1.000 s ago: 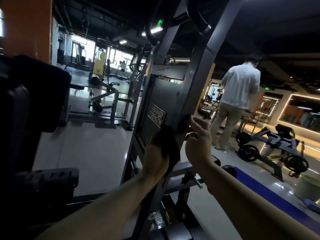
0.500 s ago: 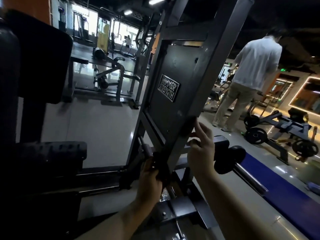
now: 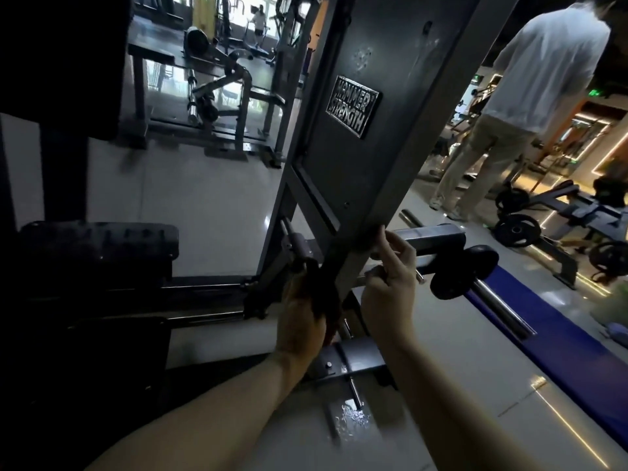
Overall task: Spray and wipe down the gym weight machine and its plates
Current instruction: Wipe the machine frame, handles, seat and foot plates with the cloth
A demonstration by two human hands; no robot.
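Observation:
The grey weight machine's slanted frame post [image 3: 370,212] rises through the middle of the head view, with a Hammer Strength plate [image 3: 351,105] on its dark panel. My left hand [image 3: 300,317] grips a dark cloth [image 3: 323,294] and presses it against the post's lower left face. My right hand [image 3: 390,283] is on the other side of the post, fingers curled at its edge and pinching the same cloth where it wraps round. A small black weight plate [image 3: 464,271] sits on a chrome horn just right of my right hand. No spray bottle shows.
A dark padded seat [image 3: 98,246] and backrest fill the left. A person in a white shirt [image 3: 530,96] stands at the right beside a plate-loaded machine [image 3: 550,215]. A blue mat [image 3: 560,338] lies on the glossy floor at right. More machines stand at the back.
Both hands have slid down the slanted post with the cloth, from beside the name plate's height to near the post's base. The view has tilted downward.

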